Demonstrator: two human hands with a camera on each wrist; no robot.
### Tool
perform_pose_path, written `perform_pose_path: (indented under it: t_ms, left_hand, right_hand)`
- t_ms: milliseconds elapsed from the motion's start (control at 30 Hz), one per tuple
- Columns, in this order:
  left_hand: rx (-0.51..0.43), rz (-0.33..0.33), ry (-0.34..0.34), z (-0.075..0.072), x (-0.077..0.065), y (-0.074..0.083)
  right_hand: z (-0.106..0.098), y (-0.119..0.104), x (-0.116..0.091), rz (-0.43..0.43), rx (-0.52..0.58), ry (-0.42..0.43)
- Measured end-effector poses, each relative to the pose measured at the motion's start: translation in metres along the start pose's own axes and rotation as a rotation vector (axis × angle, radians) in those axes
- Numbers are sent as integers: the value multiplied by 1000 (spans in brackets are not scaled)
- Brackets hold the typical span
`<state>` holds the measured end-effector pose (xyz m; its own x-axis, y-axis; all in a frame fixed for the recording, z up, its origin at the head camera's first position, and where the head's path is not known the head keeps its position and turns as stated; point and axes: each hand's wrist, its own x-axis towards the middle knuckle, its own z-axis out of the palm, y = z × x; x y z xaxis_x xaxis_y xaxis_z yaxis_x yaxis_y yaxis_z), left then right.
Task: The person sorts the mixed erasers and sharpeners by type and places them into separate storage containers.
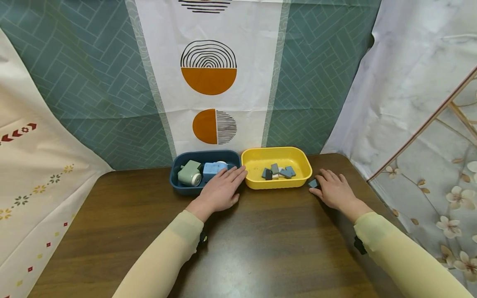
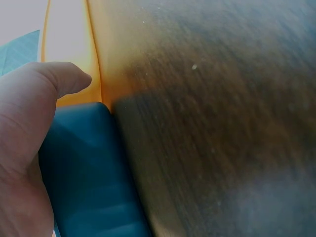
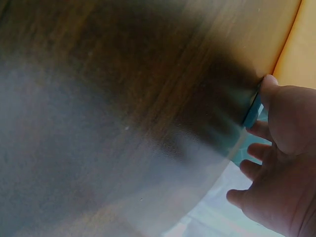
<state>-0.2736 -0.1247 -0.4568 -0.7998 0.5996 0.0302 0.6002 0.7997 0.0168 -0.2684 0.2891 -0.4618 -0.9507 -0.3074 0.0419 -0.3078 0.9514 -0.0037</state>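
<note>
My left hand (image 1: 220, 191) lies with straight fingers over the front right corner of the dark blue tray (image 1: 175, 184), its fingertips at the left rim of the yellow tray (image 1: 298, 155). Its thumb (image 2: 69, 79) shows against the yellow wall in the left wrist view. My right hand (image 1: 335, 191) is low over the table just right of the yellow tray. Between its thumb and index finger it pinches a small flat blue-grey piece (image 1: 313, 183), seen edge-on as a blue piece (image 3: 253, 111) in the right wrist view. Its other fingers are spread.
Inside the yellow tray lie several small flat grey, blue and black pieces (image 1: 275, 169). The blue tray holds a boxy sage-green object (image 1: 189, 173) and a boxy light-blue object (image 1: 214, 169). Behind both trays hangs a patterned cloth (image 1: 253, 124); the brown table (image 1: 261, 236) extends in front.
</note>
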Motion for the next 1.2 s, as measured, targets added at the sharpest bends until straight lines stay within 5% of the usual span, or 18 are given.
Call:
perform_pose_path:
  t_ms: [800,1200]
  left_hand:
    - [7,-4,8,3,2,-1]
    - [22,2,15,2,1,0]
  right_hand:
    - [1,4,-2,-14,9,74]
    - [-16,10,-4,-18,-17,122]
